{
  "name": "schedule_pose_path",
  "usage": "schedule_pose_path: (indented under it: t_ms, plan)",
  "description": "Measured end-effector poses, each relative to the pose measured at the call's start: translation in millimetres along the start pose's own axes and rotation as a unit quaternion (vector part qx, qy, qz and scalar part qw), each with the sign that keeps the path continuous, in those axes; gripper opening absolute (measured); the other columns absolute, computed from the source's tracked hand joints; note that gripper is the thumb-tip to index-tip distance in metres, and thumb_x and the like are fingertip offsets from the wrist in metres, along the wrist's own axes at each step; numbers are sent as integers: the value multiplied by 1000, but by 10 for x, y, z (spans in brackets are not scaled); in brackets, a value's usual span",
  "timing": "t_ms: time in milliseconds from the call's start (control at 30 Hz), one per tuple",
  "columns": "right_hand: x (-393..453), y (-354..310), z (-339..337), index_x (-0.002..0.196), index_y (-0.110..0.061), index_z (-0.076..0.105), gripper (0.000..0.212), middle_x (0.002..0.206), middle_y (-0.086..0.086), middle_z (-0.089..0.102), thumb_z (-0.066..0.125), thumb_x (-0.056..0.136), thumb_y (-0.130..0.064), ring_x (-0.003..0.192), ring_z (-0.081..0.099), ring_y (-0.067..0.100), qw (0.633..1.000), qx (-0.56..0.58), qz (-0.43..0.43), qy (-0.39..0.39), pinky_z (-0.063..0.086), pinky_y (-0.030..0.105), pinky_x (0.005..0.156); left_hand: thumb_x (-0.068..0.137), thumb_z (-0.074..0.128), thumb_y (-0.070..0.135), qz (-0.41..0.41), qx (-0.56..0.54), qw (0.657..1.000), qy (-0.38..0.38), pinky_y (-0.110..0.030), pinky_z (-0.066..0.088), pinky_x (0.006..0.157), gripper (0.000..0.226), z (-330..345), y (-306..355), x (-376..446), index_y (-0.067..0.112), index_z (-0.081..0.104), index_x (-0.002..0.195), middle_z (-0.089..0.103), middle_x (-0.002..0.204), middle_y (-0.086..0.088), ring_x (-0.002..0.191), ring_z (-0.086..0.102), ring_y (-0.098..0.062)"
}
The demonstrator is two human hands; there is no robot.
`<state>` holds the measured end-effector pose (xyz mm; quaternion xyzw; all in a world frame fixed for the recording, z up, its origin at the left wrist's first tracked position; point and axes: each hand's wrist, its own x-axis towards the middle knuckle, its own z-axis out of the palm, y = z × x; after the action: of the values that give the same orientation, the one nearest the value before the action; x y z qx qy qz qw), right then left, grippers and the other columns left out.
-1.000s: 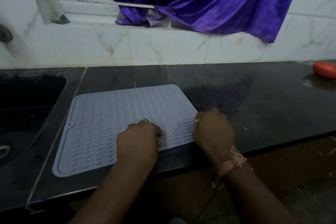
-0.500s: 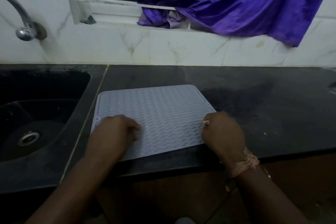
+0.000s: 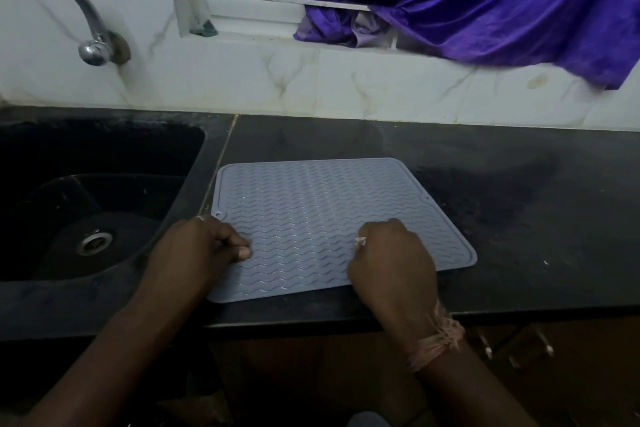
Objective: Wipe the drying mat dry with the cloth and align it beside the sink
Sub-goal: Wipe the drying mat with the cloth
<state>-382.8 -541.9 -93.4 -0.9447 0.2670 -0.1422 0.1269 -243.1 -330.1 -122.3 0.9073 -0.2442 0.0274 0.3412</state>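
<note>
Both hands sit low in the frame. The left hand [image 3: 199, 248] and right hand [image 3: 391, 255], fingers curled, press the drying mat [image 3: 322, 215], probably to line it up beside the sink [image 3: 93, 191].

You have just one camera, and it sits on your head. It looks forward and down, from close above the black stone counter [image 3: 519, 236]. Your two arms come in from the bottom edge, so you stand right at the counter's front. The grey wavy rubber mat [image 3: 322, 211] sits near the middle of your view. The black sink [image 3: 194, 163] is on your left side. The far end of your view reaches the white marble wall [image 3: 381, 87] and the purple curtain [image 3: 485, 0].
</note>
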Motion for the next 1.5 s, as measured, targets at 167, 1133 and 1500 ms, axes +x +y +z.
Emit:
schedule_pose_path:
  t_ms: [167, 1133, 1500]
  plan:
    - [-125, -433, 174, 101, -21, 66, 12, 106, 0, 53, 61, 90, -23, 96, 54, 19, 997, 20, -72, -20, 52, 34, 75, 75, 87, 30, 19, 4, 1000, 3, -29, 48, 76, 16, -23, -12, -1, 41, 76, 73, 69, 81, 21, 83, 62, 0]
    - [-55, -608, 221, 102, -27, 74, 22, 94, -3, 64, 60, 87, -19, 85, 61, 16, 994, 46, -87, -42, 54, 33, 74, 88, 72, 12, 16, -43, 997, 59, 5, 35, 83, 16, -108, -211, -248, 25, 81, 92, 73, 99, 21, 94, 64, 10]
    - [-293, -1248, 431, 104, -29, 66, 13, 96, -3, 52, 59, 92, -29, 89, 54, 16, 976, 80, -201, -14, 50, 31, 70, 87, 65, 9, -14, -42, 998, 50, -20, 52, 86, 26, -139, -163, -262, 29, 81, 93, 75, 100, 17, 92, 67, 1]
